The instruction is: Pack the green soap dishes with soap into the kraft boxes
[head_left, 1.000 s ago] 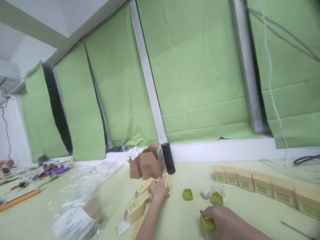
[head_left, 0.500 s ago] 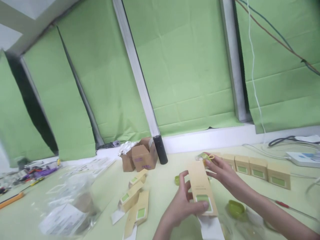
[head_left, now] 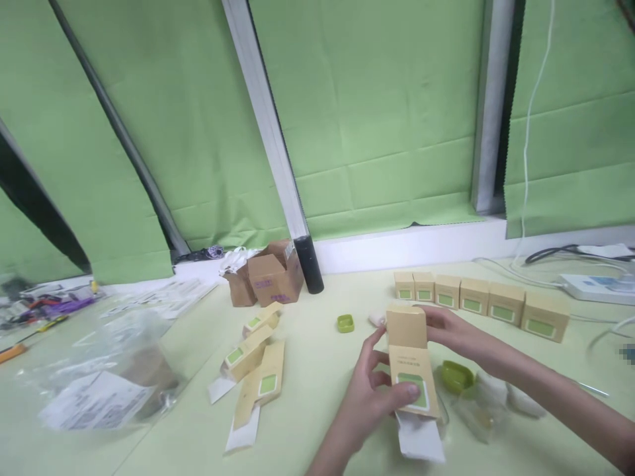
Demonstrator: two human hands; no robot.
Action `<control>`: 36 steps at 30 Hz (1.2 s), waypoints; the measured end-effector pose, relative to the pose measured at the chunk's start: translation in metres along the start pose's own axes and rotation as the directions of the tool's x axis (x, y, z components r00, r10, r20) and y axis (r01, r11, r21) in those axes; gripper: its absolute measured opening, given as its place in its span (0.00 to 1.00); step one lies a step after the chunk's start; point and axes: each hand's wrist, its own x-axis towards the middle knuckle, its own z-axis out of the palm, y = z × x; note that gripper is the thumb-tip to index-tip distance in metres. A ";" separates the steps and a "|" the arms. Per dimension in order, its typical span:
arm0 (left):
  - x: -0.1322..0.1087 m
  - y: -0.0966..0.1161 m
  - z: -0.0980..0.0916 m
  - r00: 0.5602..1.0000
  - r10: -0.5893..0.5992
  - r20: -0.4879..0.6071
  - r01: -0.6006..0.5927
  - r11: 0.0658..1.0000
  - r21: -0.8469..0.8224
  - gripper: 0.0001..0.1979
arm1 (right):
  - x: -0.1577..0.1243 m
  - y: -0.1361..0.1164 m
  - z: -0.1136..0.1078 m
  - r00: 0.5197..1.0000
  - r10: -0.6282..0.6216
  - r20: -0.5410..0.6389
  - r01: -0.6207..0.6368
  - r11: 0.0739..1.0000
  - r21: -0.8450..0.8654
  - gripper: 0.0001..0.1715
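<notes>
My left hand (head_left: pixel 380 390) grips a tan carton (head_left: pixel 414 377) with a green label, thumb on its front. The carton's upper flap stands up, and a white flap hangs from its lower end. Behind the upper flap is my right hand (head_left: pixel 446 330), its fingertips hidden by the cardboard. A small green dish (head_left: pixel 345 323) lies to the left of the carton, and a larger green dish (head_left: pixel 456 377) to its right, beside clear plastic bags. Something white (head_left: pixel 378 317) shows just behind the carton.
Several closed tan boxes (head_left: pixel 501 303) form a row at the back right. Open tan cartons (head_left: pixel 270 373) lie left of my hands. Farther off are a brown cardboard box (head_left: pixel 272 274), a black cylinder (head_left: pixel 308 264), a plastic bag (head_left: pixel 119 377) and a white device (head_left: pixel 595 287).
The green and yellow item that my right hand held above the carton is no longer visible. My right hand has come down behind the flap. The view has shifted.
</notes>
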 end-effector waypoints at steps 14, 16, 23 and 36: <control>0.000 -0.006 -0.007 0.982 -0.030 -0.187 -0.023 0.961 -0.276 0.23 | -0.020 0.006 0.029 0.842 -0.343 0.416 0.522 0.710 -0.472 0.40; 0.000 -0.007 -0.008 0.984 -0.022 -0.178 -0.028 0.961 -0.274 0.23 | -0.020 0.004 0.037 0.819 -0.346 0.457 0.564 0.630 -0.533 0.24; -0.003 0.001 -0.009 0.985 -0.082 -0.150 0.041 0.966 -0.254 0.22 | -0.018 0.022 0.036 0.866 -0.429 0.256 0.455 0.463 -0.761 0.15; -0.003 0.000 -0.009 0.982 -0.056 -0.181 0.022 0.982 -0.187 0.22 | -0.016 0.028 0.047 0.651 -0.708 0.274 0.610 0.273 -0.744 0.12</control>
